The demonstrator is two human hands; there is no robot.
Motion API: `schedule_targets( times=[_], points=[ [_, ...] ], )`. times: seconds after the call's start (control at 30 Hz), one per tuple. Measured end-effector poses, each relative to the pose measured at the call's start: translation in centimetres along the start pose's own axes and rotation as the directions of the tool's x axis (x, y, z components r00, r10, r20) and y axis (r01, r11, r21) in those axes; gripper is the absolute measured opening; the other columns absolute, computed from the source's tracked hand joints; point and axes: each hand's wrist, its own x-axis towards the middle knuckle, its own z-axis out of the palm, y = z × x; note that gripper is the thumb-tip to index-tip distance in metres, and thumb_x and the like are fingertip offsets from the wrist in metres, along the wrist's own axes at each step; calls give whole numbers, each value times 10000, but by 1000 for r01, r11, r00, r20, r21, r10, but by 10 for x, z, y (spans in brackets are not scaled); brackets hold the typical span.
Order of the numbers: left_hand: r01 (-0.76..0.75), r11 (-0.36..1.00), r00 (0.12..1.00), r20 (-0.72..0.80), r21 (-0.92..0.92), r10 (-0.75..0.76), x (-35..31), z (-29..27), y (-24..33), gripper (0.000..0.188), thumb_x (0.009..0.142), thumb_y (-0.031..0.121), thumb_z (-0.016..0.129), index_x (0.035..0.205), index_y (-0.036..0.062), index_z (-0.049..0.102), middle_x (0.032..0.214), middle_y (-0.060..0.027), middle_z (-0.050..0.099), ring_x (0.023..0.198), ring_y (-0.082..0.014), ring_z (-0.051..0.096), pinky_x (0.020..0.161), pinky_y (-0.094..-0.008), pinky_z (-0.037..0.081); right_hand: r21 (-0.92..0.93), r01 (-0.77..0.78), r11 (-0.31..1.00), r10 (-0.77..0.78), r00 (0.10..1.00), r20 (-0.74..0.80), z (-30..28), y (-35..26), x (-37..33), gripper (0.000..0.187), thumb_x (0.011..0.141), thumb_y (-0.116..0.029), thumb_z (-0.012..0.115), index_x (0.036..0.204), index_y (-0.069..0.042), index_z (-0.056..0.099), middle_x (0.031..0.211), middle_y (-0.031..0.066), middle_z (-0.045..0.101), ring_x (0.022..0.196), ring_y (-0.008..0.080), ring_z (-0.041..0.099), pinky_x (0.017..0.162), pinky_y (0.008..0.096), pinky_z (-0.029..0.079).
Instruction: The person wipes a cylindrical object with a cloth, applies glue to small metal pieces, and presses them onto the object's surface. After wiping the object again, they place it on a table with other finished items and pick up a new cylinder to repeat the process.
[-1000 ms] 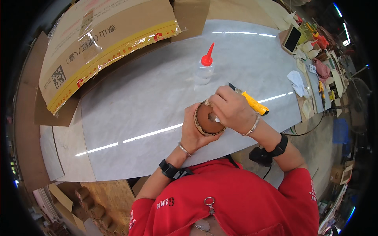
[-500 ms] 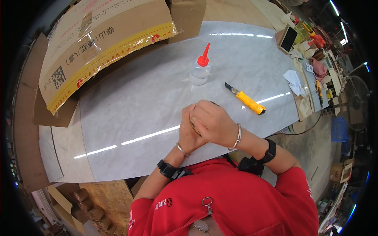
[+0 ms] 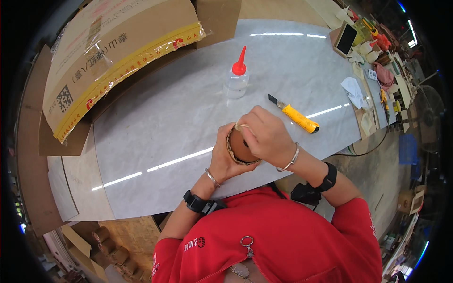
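Trim edges the brown round piece clamped in the left hand over the tabletop; the right hand pinches a pale strand at its rim, not yet lying flat

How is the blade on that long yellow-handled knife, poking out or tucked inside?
Poking out: the dark flat blade shows beyond the front end of the long yellow-handled knife, lying on the grey tabletop.

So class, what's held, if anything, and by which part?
The left hand holds a round brown piece by its outer side; the right hand, at its rim, seemingly pinches a pale strand.
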Motion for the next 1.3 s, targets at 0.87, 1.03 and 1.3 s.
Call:
schedule_targets(
  times=[0.87, 1.03, 1.3],
  points=[
    [84, 996, 996, -21, 43, -83, -15, -4, 6, 1142, 576, 320, 914, 1437, 25, 222, 1375, -193, 407, 1277, -328, 433, 1057, -417, 372, 177, -87, 980, 92, 995, -21, 6, -8, 1, 87, 822, -36, 577, 901, -17, 609, 815, 119, 549, 710, 295, 561, 623, 372, 466],
    [46, 998, 998, -45, 38, -44, -5, -5, -19, 1064, 580, 312, 904, 1411, 53, 292, 1330, -171, 466, 1220, -338, 488, 997, -419, 422, 228, 101, 968, -118, 991, 63, 6, -5, 0, 98, 815, -53, 589, 901, -9, 608, 827, 117, 559, 728, 301, 562, 648, 370, 474],
    [233, 972, 873, 445, -24, -198, 35, -38, 8, 995, 568, 246, 874, 1392, 93, 338, 1310, -141, 500, 1241, -283, 481, 1022, -380, 408, 464, -197, 864, 31, 939, 341, -37, 16, -3, 76, 854, -91, 595, 886, -48, 649, 809, 103, 575, 725, 280, 591, 648, 355, 474]
  ],
)
